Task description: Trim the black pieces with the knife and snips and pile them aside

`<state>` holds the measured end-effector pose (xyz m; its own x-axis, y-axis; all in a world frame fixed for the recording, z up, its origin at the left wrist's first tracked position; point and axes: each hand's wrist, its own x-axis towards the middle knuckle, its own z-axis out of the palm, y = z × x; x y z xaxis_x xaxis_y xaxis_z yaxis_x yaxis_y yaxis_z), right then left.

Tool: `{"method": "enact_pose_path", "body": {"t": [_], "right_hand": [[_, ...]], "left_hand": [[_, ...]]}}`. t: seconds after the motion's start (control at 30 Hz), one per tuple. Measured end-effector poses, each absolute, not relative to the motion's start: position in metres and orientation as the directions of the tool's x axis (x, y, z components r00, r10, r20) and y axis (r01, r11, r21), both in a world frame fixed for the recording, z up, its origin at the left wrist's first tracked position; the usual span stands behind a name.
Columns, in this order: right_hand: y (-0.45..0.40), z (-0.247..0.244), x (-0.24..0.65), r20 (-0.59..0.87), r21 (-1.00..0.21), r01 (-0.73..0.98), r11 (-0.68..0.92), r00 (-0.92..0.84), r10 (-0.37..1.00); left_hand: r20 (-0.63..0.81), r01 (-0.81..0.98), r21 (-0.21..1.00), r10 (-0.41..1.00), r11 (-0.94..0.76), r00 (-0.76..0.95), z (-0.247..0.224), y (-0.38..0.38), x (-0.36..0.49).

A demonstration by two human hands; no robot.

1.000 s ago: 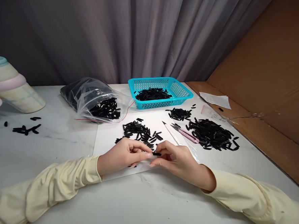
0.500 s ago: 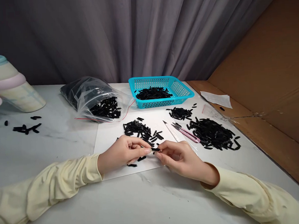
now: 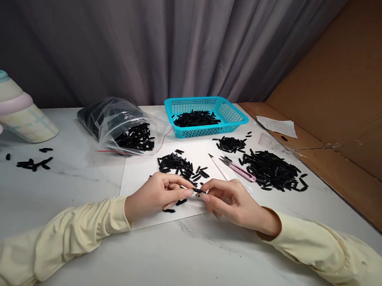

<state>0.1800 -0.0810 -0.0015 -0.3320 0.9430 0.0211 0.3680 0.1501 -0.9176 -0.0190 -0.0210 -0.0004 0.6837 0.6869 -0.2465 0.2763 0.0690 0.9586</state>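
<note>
Turquoise basket, clear bag at rear; pink snips beside black heap; left fingers and right fingers pinch 1 black piece.

Shows glossy, creased clear plastic on zip bag; smooth plastic on perforated basket; matt cloth on curtain and sleeves; matt paper for white sheet. Has metal blades, pink plastic-looking handle on thread snips. Looks smooth, marble-veined on tabletop; matt cardboard on side panel; faintly glossy on black elongated pieces.
</note>
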Motion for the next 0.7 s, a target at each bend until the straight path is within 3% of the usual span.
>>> {"method": "enact_pose_path", "body": {"t": [0.37,0.7], "right_hand": [[-0.08,-0.0018,0.1799,-0.009,-0.937,0.33,0.112,-0.343,0.939],[-0.0778,-0.0076,0.1801,-0.049,-0.988,0.152,0.006,-0.358,0.933]], "left_hand": [[-0.234,0.271,0.961,0.694,0.057,0.681,0.0025,-0.0229,-0.0178],[-0.202,0.25,0.967,0.723,0.042,0.661,0.0017,-0.0237,-0.0174]]}}
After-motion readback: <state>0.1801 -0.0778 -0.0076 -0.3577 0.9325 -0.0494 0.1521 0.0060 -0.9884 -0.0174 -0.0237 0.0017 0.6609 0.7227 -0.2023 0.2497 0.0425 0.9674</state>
